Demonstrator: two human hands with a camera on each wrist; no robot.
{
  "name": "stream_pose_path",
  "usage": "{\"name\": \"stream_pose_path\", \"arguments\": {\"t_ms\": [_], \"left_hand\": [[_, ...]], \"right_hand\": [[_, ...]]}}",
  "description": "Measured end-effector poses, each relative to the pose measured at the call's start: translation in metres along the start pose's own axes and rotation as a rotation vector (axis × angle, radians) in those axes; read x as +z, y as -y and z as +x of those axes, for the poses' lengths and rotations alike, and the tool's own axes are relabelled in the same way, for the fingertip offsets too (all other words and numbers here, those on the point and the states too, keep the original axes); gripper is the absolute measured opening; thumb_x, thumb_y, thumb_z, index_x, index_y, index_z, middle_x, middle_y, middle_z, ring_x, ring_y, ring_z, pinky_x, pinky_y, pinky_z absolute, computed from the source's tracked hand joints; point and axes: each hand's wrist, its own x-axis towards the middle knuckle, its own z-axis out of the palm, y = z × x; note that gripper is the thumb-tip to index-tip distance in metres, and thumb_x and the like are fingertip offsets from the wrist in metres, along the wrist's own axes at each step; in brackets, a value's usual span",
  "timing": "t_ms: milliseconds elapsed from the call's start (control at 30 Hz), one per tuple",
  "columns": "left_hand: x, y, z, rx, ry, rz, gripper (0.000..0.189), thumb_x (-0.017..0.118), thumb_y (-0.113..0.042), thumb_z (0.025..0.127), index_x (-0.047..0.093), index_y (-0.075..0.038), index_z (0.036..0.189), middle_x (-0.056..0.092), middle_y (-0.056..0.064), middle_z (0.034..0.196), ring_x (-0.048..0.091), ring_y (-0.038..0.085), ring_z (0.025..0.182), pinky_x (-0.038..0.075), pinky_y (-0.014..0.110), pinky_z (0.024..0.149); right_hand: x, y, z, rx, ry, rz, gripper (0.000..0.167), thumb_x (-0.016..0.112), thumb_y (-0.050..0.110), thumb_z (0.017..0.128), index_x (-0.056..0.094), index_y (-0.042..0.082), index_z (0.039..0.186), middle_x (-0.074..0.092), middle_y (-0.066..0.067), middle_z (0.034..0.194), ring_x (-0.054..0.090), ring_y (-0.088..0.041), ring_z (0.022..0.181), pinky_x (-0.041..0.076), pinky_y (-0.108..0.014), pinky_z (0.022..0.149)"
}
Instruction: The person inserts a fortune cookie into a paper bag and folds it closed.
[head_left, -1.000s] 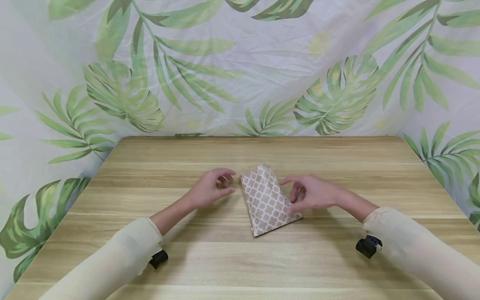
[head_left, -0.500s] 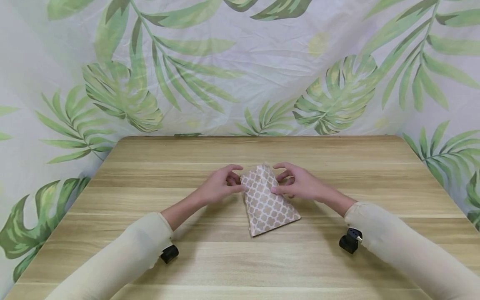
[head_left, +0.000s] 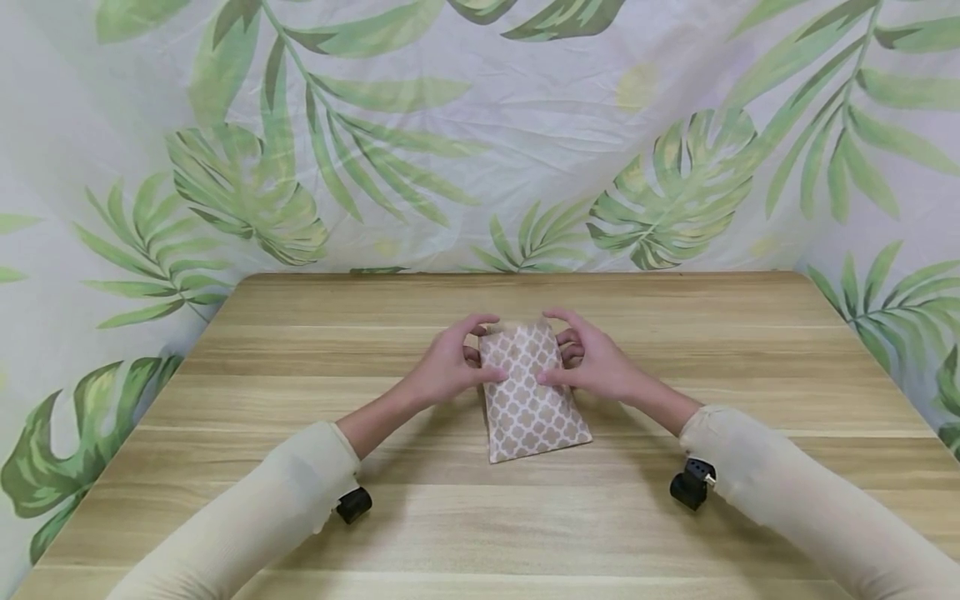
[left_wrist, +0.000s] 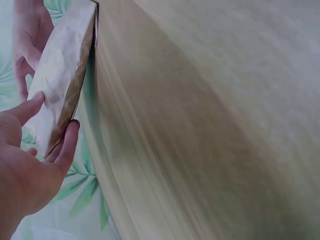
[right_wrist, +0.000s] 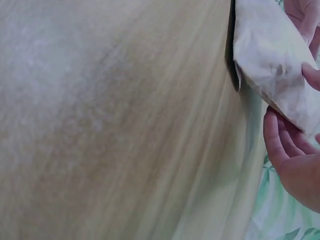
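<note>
A tan paper bag (head_left: 528, 408) with a white lattice print stands between my two hands in the head view, its upper end away from me. My left hand (head_left: 447, 364) grips the left edge, thumb on the printed face. On the opposite edge my right hand (head_left: 600, 358) pinches the bag the same way. In the left wrist view the left hand (left_wrist: 35, 165) has its thumb on the bag (left_wrist: 62, 65) and fingertips at its edge. The right wrist view shows the right hand's fingers (right_wrist: 272, 130) under the bag's edge (right_wrist: 270, 50). What the bag contains is hidden.
A wood-grain table (head_left: 300, 508) spreads beneath the hands. Behind it hangs a pale cloth (head_left: 540, 150) printed with green leaves. Small black wrist cameras (head_left: 690, 486) sit under both cream sleeves (head_left: 255, 500).
My left hand has moved right onto the bag's left edge. My right hand has moved up along the right edge and grips there. The bag has turned slightly and its lower end has shifted up.
</note>
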Motion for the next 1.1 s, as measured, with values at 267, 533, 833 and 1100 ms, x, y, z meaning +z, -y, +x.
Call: {"name": "stream_pose_path", "arguments": {"t_ms": [267, 533, 833, 1100], "left_hand": [[0.004, -0.01, 0.0, 0.239, -0.131, 0.104, 0.082, 0.084, 0.008, 0.08, 0.044, 0.003, 0.151, 0.05, 0.025, 0.137, 0.068, 0.03, 0.092, 0.06, 0.031, 0.082], [0.004, -0.016, -0.001, 0.492, -0.265, 0.271, 0.086, 0.087, 0.005, 0.078, 0.044, 0.0, 0.152, 0.054, 0.024, 0.133, 0.066, 0.034, 0.104, 0.061, 0.031, 0.084], [0.001, -0.024, -0.005, 0.637, -0.328, 0.374, 0.091, 0.087, 0.009, 0.077, 0.04, 0.0, 0.155, 0.055, 0.023, 0.13, 0.06, 0.033, 0.112, 0.061, 0.032, 0.084], [0.0, -0.026, -0.009, 0.712, -0.335, 0.402, 0.088, 0.086, 0.013, 0.075, 0.043, 0.002, 0.15, 0.056, 0.023, 0.126, 0.06, 0.036, 0.113, 0.061, 0.033, 0.084]], "right_hand": [[-0.001, 0.012, -0.003, -0.164, -0.129, -0.037, 0.097, 0.087, -0.008, 0.076, 0.033, 0.0, 0.156, 0.065, -0.028, 0.116, 0.071, -0.035, 0.095, 0.062, -0.035, 0.075], [-0.001, 0.023, -0.006, -0.344, -0.231, -0.122, 0.097, 0.087, -0.012, 0.073, 0.036, 0.0, 0.155, 0.067, -0.028, 0.114, 0.072, -0.037, 0.094, 0.062, -0.038, 0.072], [0.0, 0.024, -0.008, -0.624, -0.355, -0.303, 0.094, 0.088, -0.018, 0.067, 0.041, -0.004, 0.147, 0.072, -0.027, 0.107, 0.073, -0.032, 0.085, 0.062, -0.041, 0.069], [-0.001, 0.026, -0.01, -0.725, -0.374, -0.345, 0.091, 0.09, -0.017, 0.065, 0.044, -0.007, 0.142, 0.071, -0.027, 0.11, 0.073, -0.034, 0.089, 0.062, -0.037, 0.069]]}}
